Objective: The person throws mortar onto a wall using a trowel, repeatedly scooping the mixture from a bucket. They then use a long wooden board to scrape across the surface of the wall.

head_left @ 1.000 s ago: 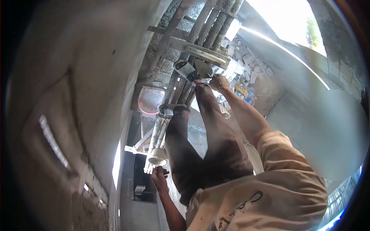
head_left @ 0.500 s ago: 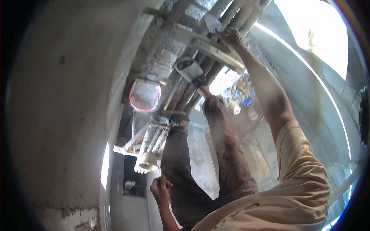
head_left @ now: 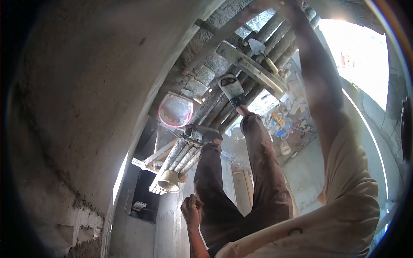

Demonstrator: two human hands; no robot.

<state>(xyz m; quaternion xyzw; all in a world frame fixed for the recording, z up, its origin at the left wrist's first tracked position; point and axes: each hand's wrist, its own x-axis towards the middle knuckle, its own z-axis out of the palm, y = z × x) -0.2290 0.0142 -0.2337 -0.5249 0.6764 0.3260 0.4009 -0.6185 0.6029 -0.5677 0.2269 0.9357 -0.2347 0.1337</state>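
Note:
My right arm reaches up to the top edge, where my right hand [head_left: 287, 3] is blurred and mostly cut off beside the upper end of a long straight bar [head_left: 232, 32]. Whether its fingers grip the bar, I cannot tell. Below that hand a trowel [head_left: 257, 46] lies on the wooden poles, its pale handle toward the right. Alongside it is a long wooden plank [head_left: 249, 71]. My left hand [head_left: 191, 210] hangs low near my left thigh, fingers curled closed; anything inside is hidden.
My sandalled feet stand on scaffold poles [head_left: 215, 116] high above the floor. A red-rimmed pan [head_left: 175, 112] of grey material sits left of them, and a bucket [head_left: 168, 181] hangs near the pole ends. A plastered wall [head_left: 86, 107] rises at left. Rubble and containers [head_left: 282, 129] lie below.
My right hand has let go of the trowel, which now lies on the poles, and has moved up to the top edge by the bar. The view has tilted; my left hand stays curled.

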